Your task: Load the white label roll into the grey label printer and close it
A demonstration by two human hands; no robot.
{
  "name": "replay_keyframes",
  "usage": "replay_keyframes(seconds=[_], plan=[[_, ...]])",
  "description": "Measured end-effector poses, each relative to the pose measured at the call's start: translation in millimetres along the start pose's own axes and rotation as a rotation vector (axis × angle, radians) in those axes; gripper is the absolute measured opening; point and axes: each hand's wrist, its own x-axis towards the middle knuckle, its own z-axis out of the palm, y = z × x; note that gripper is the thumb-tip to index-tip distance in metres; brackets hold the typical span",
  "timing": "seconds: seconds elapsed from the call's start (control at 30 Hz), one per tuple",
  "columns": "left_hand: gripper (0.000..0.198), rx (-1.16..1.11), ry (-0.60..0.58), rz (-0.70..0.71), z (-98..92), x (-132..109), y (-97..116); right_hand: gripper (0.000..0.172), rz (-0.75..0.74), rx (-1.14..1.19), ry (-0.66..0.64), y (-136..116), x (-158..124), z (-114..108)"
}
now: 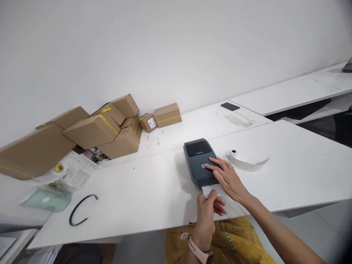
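Note:
A dark label printer (pixel 195 161) lies on the white table, close to its front edge. My right hand (pixel 227 176) rests on its top with the fingers spread, the index fingertip at a small light-blue button (pixel 205 166). A strip of white label paper (pixel 209 190) comes out of the printer's near end. My left hand (pixel 208 207) pinches that paper between thumb and fingers; a pale pink watch band circles the wrist. To the printer's right lies a small paper roll (pixel 233 154) with a length of its strip unwound and curling on the table.
Stacked cardboard boxes (pixel 90 130) lean against the wall at the back left. In front of them are clear plastic packets (pixel 74 170) and a mint-green pouch (pixel 51 200). A black headband (pixel 72 214) lies near the left edge. A phone (pixel 230 106) is at the back.

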Motion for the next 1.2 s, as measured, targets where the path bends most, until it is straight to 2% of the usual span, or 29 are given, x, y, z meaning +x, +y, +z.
replay_keyframes(seconds=[0.2, 0.33, 0.43, 0.57, 0.67, 0.73, 0.87, 0.97, 1.07, 1.2], plan=[[0.06, 0.038, -0.023, 0.012, -4.7, 2.3, -7.0, 0.039, -0.003, -0.023, 0.001, 2.5, 1.5, 1.5], [0.063, 0.081, -0.034, 0.007, -16.9, -2.9, -7.5, 0.037, -0.026, -0.076, 0.006, 4.3, 2.3, 2.6], [0.067, 0.099, 0.112, 0.093, -33.8, -5.1, -2.2, 0.036, -0.044, -0.126, 0.025, 4.7, 2.5, 4.4], [0.054, 0.148, 0.266, 0.334, -51.8, 0.2, 12.9, 0.033, -0.05, -0.216, 0.088, 1.4, 4.5, 9.4], [0.041, 0.152, 0.351, 0.469, -51.0, 6.0, 26.3, 0.03, -0.05, -0.245, 0.123, -2.4, 7.3, 13.2], [0.041, 0.155, 0.377, 0.511, -44.3, 8.0, 34.3, 0.028, -0.051, -0.238, 0.124, -3.1, 8.0, 14.5], [0.054, 0.179, 0.247, 0.504, -28.9, 7.8, 46.1, 0.031, -0.014, -0.069, 0.084, 3.4, 2.2, 12.2], [0.053, 0.204, 0.154, 0.507, -22.6, 8.2, 51.9, 0.042, 0.122, 0.199, 0.059, 10.5, -4.8, 7.5], [0.055, 0.184, 0.124, 0.51, -19.0, 9.3, 55.5, 0.048, 0.237, 0.409, 0.013, 12.3, -7.1, 2.9], [0.062, 0.137, 0.117, 0.486, -12.7, 9.8, 54.0, 0.052, 0.307, 0.536, -0.024, 5.8, -3.8, -1.6]])
